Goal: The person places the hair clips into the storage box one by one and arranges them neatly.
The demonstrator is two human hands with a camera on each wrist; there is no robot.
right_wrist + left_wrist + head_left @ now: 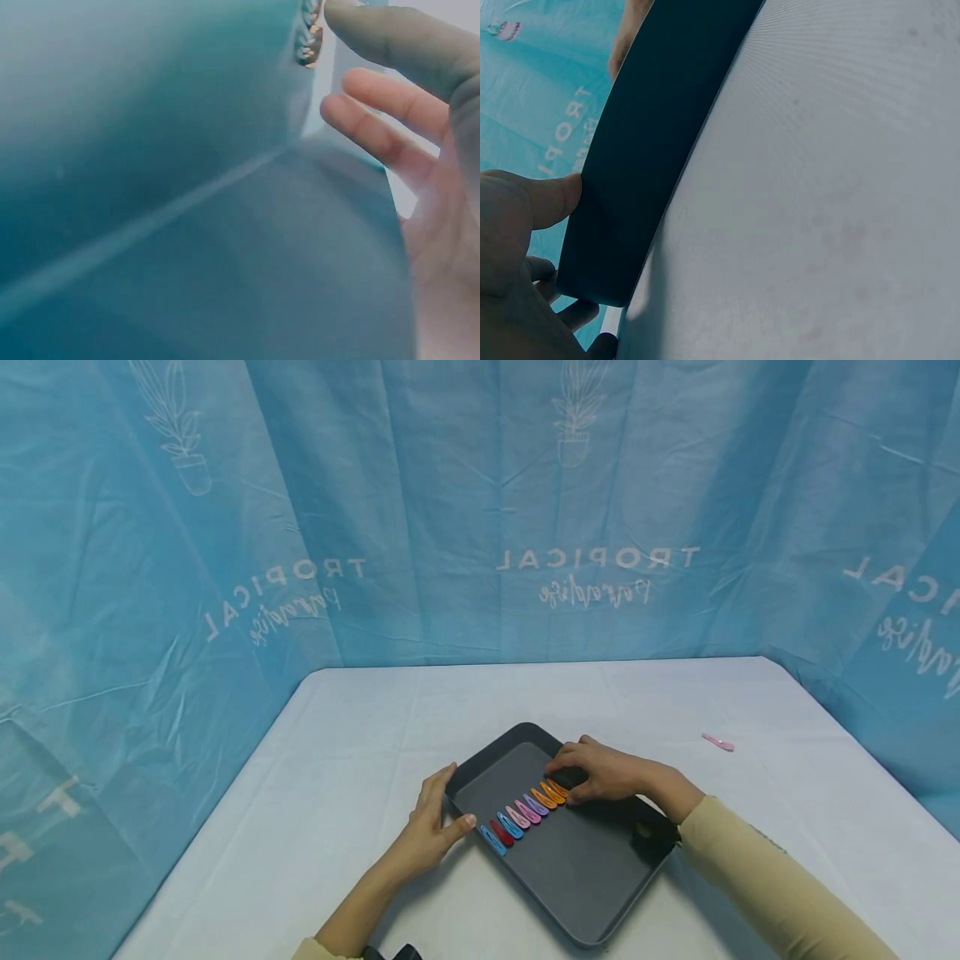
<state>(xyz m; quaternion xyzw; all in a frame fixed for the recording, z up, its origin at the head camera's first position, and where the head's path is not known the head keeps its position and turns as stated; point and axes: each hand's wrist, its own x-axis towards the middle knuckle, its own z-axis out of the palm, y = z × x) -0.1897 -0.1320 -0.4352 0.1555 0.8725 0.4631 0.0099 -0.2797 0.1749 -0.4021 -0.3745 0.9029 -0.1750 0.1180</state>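
A dark grey rectangular tray [577,868] lies at an angle on the table. Across it runs a slanting row of snap hair clips in blue, red, pink, purple and orange, including a red hair clip [501,833] and a purple hair clip [536,804]. My left hand [429,827] grips the tray's left corner, thumb at the rim and fingers outside. Inside the tray, my right hand [600,770] pinches the orange hair clip [557,788] at the row's far end between index finger and thumb. The right wrist view shows several clips [307,45] beside the thumb, partly cut off.
A single pink hair clip [718,742] lies on the white tablecloth [375,718], right of the tray. Behind the table hangs a blue printed curtain [450,510], which also covers both sides. A small black object [405,952] shows at the bottom edge near the left wrist.
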